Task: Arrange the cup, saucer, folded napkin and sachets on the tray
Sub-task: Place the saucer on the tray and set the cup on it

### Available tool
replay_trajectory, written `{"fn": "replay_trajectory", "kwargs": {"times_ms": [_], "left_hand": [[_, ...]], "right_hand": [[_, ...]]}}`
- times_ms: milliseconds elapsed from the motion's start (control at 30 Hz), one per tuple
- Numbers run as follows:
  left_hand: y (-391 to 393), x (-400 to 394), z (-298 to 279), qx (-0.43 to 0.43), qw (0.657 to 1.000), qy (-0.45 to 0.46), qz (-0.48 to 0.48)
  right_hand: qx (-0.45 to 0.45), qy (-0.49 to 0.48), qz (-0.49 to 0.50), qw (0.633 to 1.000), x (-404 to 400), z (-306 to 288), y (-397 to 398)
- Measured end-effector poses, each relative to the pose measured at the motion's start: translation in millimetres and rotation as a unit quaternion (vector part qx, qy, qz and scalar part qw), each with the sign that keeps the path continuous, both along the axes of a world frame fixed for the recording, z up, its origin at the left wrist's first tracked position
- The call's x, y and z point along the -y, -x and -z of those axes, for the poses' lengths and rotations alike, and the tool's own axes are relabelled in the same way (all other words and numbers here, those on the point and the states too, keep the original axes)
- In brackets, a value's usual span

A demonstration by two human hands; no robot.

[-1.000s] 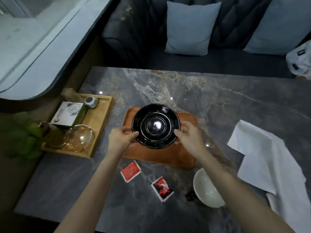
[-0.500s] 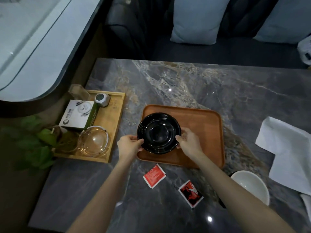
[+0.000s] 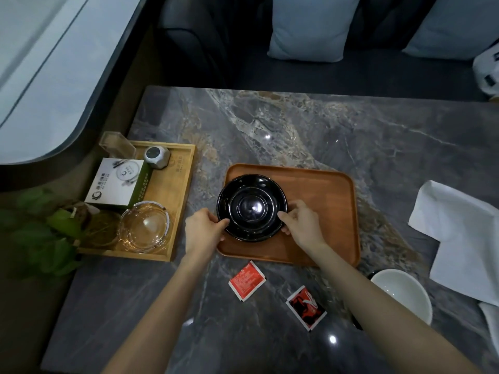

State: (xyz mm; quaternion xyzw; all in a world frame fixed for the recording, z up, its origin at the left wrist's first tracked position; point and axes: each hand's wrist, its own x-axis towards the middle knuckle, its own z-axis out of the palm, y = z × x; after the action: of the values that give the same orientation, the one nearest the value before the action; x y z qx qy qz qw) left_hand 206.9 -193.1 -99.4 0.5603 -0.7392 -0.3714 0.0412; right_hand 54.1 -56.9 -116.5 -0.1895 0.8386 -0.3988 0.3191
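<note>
A grey marble surface [image 3: 310, 125] is seen from above, with a dark sofa and 2 pale cushions [image 3: 310, 28] beyond it at 12 o'clock. A brown tray [image 3: 324, 201] lies near the middle. A black saucer [image 3: 252, 207] is held over the tray's left part; whether it rests on the tray cannot be told. The saucer's rim is pinched at 9 o'clock by the curled fingers of the left hand [image 3: 202, 228] and at 3 o'clock by those of the right hand [image 3: 303, 225].

2 red sachets [image 3: 247, 280] lie flat on the surface at 6 o'clock of the tray, off it. A white cup [image 3: 402, 294] stands at 4 o'clock, partly hidden by the right forearm. A white napkin [image 3: 464, 238] lies at 3 o'clock, unfolded in part.

At 9 o'clock a lighter wooden tray [image 3: 183, 201] holds a box [image 3: 116, 184], a glass ashtray [image 3: 144, 226] and a small grey cube [image 3: 156, 157]. Green leaves [image 3: 48, 233] are seen at the surface's left edge.
</note>
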Motion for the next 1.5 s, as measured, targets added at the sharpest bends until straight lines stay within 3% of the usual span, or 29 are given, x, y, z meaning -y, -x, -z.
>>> {"fn": "replay_trajectory", "kwargs": {"times_ms": [100,200,367,500,633,700,800,933,1067,1267,1500], "left_hand": [[6,-5,-16,0.1,0.988,0.075,0.087],[15,-18,-36,0.133,0.964,0.149,0.174],[30,-53,-54,0.066,0.928,0.242,0.274],[39,-100,-49,-0.028,0.902,0.267,0.337],[36,-168,-30,-0.042,0.873,0.248,0.417],[33,-202,-16,-0.031,0.864,0.215,0.454],[30,-239,-2,-0.004,0.858,0.176,0.482],[32,-266,3,-0.022,0.896,0.095,0.433],[36,-277,2,-0.005,0.934,0.053,0.354],[38,-278,4,0.058,0.929,0.074,0.358],[31,-250,-25,0.019,0.932,0.092,0.351]], "right_hand": [[-0.013,-0.061,-0.065,0.996,-4,-11,8],[-0.071,-0.124,-0.125,0.982,-17,-30,23],[-0.228,-0.127,-0.2,0.944,-68,-69,53],[-0.28,-0.167,-0.234,0.916,-124,-85,70],[-0.318,-0.14,-0.239,0.907,-184,-82,73],[-0.293,-0.155,-0.246,0.911,-210,-70,75],[-0.166,-0.137,-0.238,0.947,-238,-55,70],[-0.061,-0.137,-0.231,0.961,-252,-44,64],[-0.047,-0.16,-0.219,0.961,-257,-35,64],[-0.051,-0.126,-0.246,0.96,-255,-40,67],[-0.057,-0.093,-0.256,0.96,-228,-62,66]]}}
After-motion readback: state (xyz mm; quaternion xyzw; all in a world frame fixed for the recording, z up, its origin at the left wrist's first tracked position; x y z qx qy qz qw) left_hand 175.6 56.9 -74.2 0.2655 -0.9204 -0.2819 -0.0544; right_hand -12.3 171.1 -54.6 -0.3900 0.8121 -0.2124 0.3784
